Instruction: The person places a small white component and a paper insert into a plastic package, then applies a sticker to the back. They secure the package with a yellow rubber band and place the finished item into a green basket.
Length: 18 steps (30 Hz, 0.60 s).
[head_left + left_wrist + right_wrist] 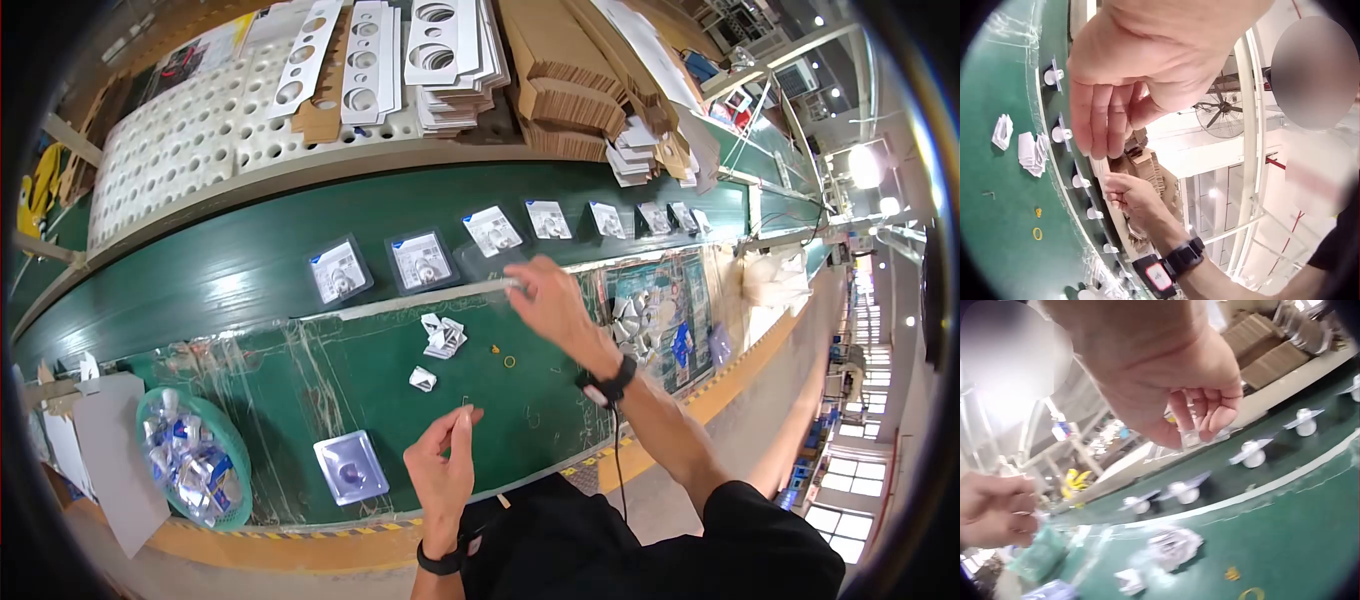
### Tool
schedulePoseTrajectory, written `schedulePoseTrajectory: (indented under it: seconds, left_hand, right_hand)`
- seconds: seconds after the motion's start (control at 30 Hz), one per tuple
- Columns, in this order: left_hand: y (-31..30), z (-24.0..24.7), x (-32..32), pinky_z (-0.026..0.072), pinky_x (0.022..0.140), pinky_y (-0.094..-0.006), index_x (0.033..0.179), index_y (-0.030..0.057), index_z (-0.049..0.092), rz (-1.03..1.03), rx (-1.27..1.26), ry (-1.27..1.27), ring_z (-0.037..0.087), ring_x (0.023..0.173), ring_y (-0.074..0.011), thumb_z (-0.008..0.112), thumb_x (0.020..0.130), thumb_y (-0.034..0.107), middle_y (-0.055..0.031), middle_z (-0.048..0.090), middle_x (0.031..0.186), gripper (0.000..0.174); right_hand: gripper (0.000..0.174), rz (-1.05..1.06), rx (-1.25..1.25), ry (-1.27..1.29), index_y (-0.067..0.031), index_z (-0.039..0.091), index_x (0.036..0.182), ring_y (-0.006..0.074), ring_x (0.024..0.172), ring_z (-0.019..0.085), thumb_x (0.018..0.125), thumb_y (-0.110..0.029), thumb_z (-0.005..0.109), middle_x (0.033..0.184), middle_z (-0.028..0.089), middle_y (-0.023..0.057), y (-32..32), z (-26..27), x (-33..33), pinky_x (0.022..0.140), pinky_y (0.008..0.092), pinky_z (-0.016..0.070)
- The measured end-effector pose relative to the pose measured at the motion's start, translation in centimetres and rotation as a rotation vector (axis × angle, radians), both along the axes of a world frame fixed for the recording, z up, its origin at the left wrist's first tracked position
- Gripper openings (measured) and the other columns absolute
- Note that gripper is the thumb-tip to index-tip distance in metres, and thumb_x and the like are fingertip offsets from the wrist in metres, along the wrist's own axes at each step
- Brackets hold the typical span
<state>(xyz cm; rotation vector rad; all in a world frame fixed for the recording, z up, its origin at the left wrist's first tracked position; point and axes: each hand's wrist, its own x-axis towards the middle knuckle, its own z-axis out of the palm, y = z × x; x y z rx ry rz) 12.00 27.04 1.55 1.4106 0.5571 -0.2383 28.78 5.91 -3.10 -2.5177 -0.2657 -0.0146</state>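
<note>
Right hand [1175, 387], nearest its wrist lens, pinched a clear plastic piece [1191, 438] jutting leftward near a carded pack [491, 229]; left hand [442, 465] hung farther off, fingers loosely extended, nothing visibly held.

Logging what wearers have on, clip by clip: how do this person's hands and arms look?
The left hand and the right hand are ungloved. The left wrist strap and right wrist strap are black; a black unit with a pale, red-edged face sits by the right one, and a thin dark cable hangs below. The right sleeve is short and black.
</note>
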Motion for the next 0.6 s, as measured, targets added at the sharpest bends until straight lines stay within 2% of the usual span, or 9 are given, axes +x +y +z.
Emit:
schedulePoseTrajectory:
  seconds: [0.1,0.2,0.33,0.43,0.6]
  left_hand:
    - [1.6,-1.7,-0.9,0.0572,0.084,-0.0289,0.111,-0.0067,0.073,0.032,-0.008,0.078,0.074,0.094,-0.0171,0.064,0.102,0.015,-0.0154,0.078,0.1,0.026]
    - [3.2,-3.3,-1.9,0.0576,0.087,-0.0302,0.113,-0.0085,0.071,0.091,-0.026,0.129,0.074,0.095,-0.0197,0.063,0.103,0.015,-0.0159,0.077,0.102,0.027]
    - [4.2,-4.6,-2.1,0.0573,0.092,-0.0325,0.117,-0.0097,0.068,0.134,-0.073,0.154,0.073,0.098,-0.0218,0.062,0.104,0.017,-0.0173,0.075,0.104,0.03]
    - [4.0,-4.7,-2.1,0.057,0.093,-0.0327,0.118,-0.0098,0.067,0.152,-0.08,0.166,0.073,0.1,-0.022,0.062,0.104,0.018,-0.0177,0.075,0.105,0.031]
    - [2.7,-3.4,-1.7,0.0573,0.092,-0.0326,0.118,-0.0093,0.067,0.144,-0.01,0.167,0.072,0.099,-0.0214,0.061,0.104,0.016,-0.0175,0.075,0.106,0.03]
  right_hand:
    - [0.021,-0.063,-0.127,-0.036,-0.0062,0.075,0.101,0.0372,0.079,0.067,0.081,-0.014,0.074,0.09,0.066,0.017,-1.4,-4.0,5.1,0.07,0.0462,0.0539]
    - [0.022,-0.075,-0.254,-0.021,-0.0069,0.076,0.098,0.0392,0.083,0.068,0.079,-0.018,0.073,0.091,0.068,0.0179,-1.7,-5.6,7.5,0.075,0.0477,0.0551]
    - [0.023,-0.054,-0.292,0.089,-0.0086,0.076,0.097,0.0391,0.087,0.069,0.078,-0.021,0.072,0.092,0.068,0.0177,-1.3,-5.8,8.4,0.079,0.0488,0.0553]
    - [0.021,-0.017,-0.34,0.04,-0.0094,0.076,0.095,0.0382,0.088,0.069,0.078,-0.021,0.071,0.091,0.068,0.0171,-1.0,-6.3,8.7,0.079,0.05,0.0548]
    - [0.025,0.005,-0.378,0.08,-0.0095,0.073,0.104,0.0369,0.097,0.068,0.083,-0.022,0.071,0.102,0.068,0.0165,-1.4,-6.3,8.6,0.084,0.0492,0.0532]
